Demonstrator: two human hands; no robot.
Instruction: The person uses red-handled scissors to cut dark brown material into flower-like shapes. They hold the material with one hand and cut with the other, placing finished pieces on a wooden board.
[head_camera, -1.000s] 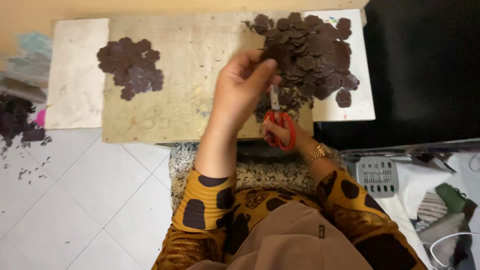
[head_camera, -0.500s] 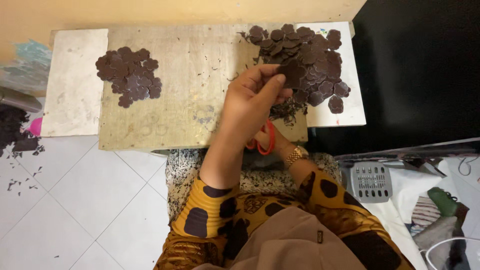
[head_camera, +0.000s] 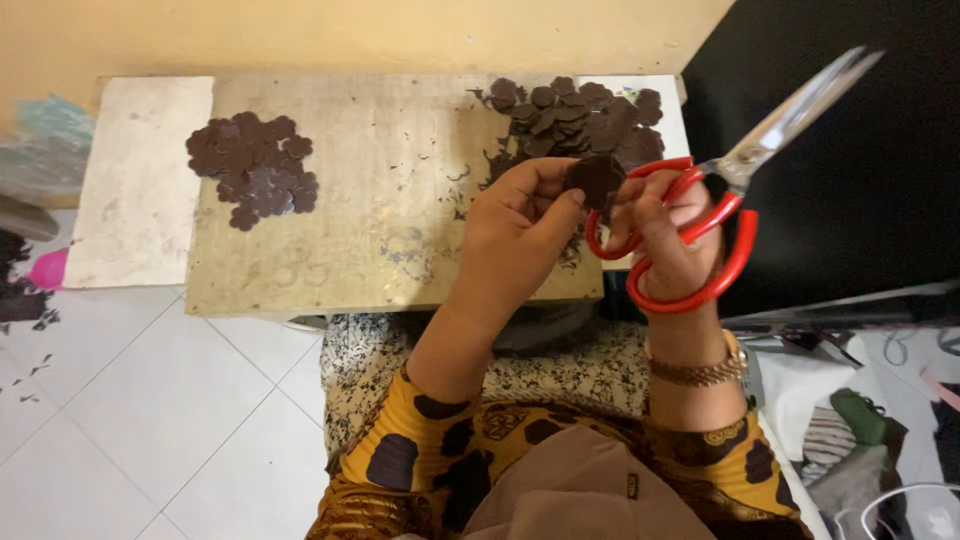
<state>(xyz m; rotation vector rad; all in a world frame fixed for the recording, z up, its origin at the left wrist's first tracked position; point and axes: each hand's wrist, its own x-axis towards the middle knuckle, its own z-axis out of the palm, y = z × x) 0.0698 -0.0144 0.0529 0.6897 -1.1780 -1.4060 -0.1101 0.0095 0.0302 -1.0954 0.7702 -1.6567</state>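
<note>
Left hand (head_camera: 520, 225): I pinch the dark piece (head_camera: 594, 180) at its edge, above the board (head_camera: 400, 240).
Right hand (head_camera: 672, 235): fingers through red scissors (head_camera: 715, 200), blades closed, angled away.
Piles: cut (head_camera: 252, 168) left, uncut (head_camera: 580, 115) right.

i see soft, even indoor light, faint shadows, a slightly blurred scissors (head_camera: 740, 165) tip, dim right side.

A low wooden board (head_camera: 380, 200) sits over the tiled floor (head_camera: 150, 400). One pile of dark cut shapes (head_camera: 250, 168) lies at the board's left. A bigger pile (head_camera: 580, 118) lies at its right.
</note>
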